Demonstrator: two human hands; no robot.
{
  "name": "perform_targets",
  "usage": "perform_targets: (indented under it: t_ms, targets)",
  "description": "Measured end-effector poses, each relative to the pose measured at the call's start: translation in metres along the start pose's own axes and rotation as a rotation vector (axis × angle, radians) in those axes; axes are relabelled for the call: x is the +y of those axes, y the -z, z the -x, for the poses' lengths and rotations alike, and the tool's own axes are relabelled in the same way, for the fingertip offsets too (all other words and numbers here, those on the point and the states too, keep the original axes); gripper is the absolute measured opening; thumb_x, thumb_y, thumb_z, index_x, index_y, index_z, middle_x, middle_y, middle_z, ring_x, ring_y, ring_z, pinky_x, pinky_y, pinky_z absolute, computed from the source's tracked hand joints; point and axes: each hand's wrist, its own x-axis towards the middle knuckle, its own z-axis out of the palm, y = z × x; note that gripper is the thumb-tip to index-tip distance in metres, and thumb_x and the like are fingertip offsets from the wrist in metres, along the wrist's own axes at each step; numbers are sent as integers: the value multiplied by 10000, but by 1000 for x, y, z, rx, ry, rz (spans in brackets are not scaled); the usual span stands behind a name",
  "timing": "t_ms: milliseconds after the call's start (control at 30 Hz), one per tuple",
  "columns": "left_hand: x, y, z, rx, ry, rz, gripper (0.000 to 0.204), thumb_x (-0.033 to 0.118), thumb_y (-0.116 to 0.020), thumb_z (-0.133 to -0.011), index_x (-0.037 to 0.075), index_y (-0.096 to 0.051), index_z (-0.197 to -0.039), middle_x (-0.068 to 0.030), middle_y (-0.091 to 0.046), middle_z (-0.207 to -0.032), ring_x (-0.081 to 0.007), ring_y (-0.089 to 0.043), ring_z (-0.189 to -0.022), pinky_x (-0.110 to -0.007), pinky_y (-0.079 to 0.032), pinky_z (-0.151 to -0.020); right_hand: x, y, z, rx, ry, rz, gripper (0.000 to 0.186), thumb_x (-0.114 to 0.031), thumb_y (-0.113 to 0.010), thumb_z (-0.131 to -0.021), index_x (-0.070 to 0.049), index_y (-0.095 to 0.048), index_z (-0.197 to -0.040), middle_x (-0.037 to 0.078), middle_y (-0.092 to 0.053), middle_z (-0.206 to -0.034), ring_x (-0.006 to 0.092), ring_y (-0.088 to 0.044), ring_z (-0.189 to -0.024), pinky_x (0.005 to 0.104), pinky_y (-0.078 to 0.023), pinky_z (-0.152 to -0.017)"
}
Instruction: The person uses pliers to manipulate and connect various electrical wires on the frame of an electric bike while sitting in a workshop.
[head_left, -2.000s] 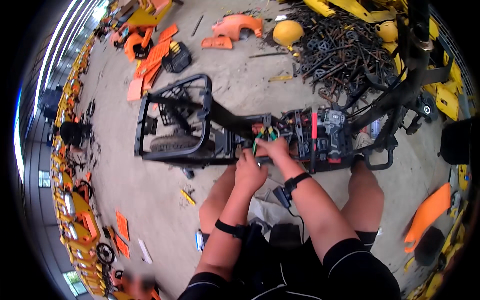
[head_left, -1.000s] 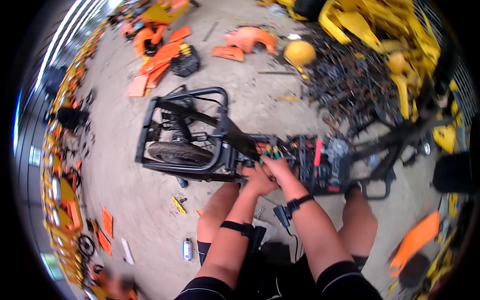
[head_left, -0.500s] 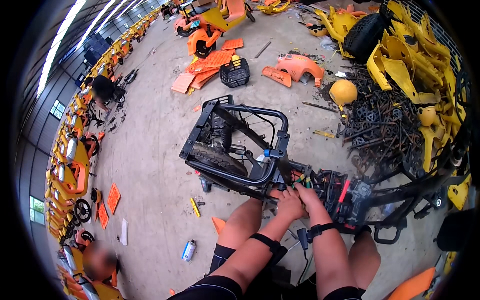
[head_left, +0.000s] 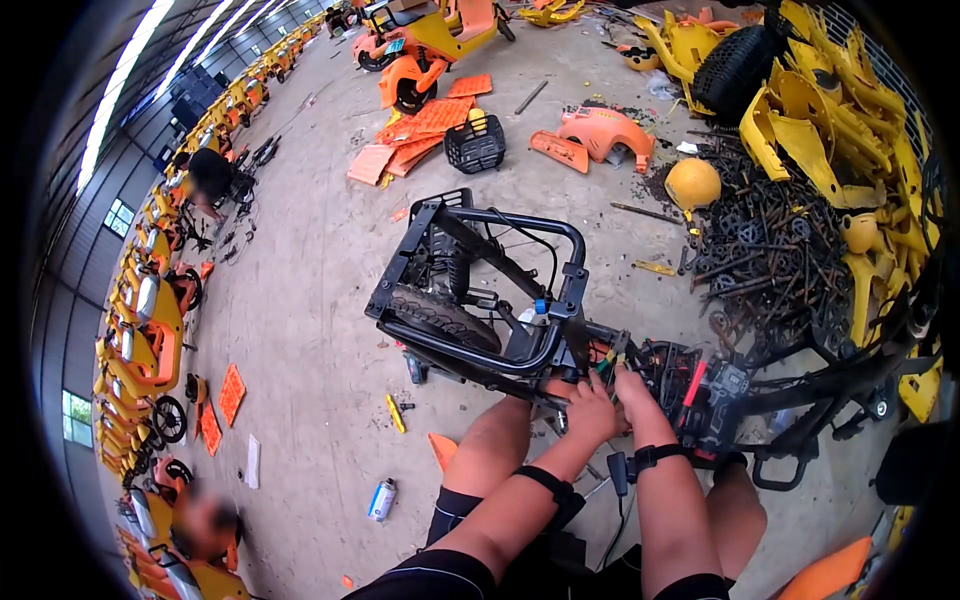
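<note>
A stripped black scooter frame [head_left: 470, 352] lies across the floor before me, its knobby rear wheel [head_left: 440, 318] inside the tubular rack. Both my hands work close together at its middle, among wires and green connectors [head_left: 605, 364]. My left hand [head_left: 592, 410] reaches in beside the frame tube, its fingers bent around something partly hidden. Against it, my right hand [head_left: 632, 390] has its fingertips closed at the wires; what exactly they pinch is too small to make out. Right of the hands sit a bundle of dark wiring and a red bar [head_left: 692, 388].
A spray can [head_left: 382, 500] and a yellow-handled tool [head_left: 396, 413] lie left of my legs. A heap of rusty metal parts [head_left: 770, 240] and yellow body panels [head_left: 800, 120] rises at the right. Orange panels and a black basket [head_left: 474, 145] lie ahead. Scooters line the left; another person [head_left: 208, 175] crouches there.
The view has shifted slightly, so the frame sits a little further right. My left hand's fingers have moved a little at the connectors; both hands stay at the same spot.
</note>
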Motion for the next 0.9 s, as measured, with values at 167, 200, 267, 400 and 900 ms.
perform_targets:
  t_ms: [167, 200, 267, 400, 900]
  targets:
    - [13, -22, -22, 3, -139, 135, 904, 507, -759, -728, -39, -482, -1394, -327, -190, -1606, -488, -391, -1281, -511, -442, -1067, 31, 28, -44, 113, 311, -156, 666, -587, -401, -1040, 21, -671, -1060, 202, -685, -1040, 284, -608, -828, 465, -479, -719]
    - [-6, -26, -22, 8, -115, 120, 843, 523, -756, -722, -19, -538, -1330, -332, -219, -1592, -500, -399, -1263, -516, -410, -1090, 25, 17, -22, 33, 254, -139, 639, -580, -402, -1042, -1, -670, -1029, 180, -672, -1018, 268, -590, -831, 452, -464, -706]
    - [-17, -25, -23, 9, -141, 79, 822, 557, -764, -700, 5, -575, -1279, -340, -250, -1582, -510, -393, -1274, -515, -373, -1116, 2, 12, 16, -32, 182, -78, 591, -562, -406, -1045, -37, -663, -961, 134, -642, -949, 248, -565, -813, 430, -436, -668]
    - [-2, -10, -22, -136, -76, 13, 1273, 616, -791, -678, -47, -176, -1574, -302, -225, -1604, -462, -375, -1329, -494, -380, -1114, 0, 26, 20, -21, 82, -99, 611, -491, -365, -1067, 46, -655, -1052, 154, -672, -927, 293, -628, -861, 473, -477, -762]
    - [-6, 0, -19, -138, -36, 25, 1353, 552, -859, -630, -22, -97, -1589, -308, -280, -1558, -451, -407, -1322, -491, -442, -1062, 25, 13, -9, 46, 197, -21, 665, -576, -410, -1044, 4, -678, -859, 113, -639, -831, 253, -551, -748, 426, -437, -671]
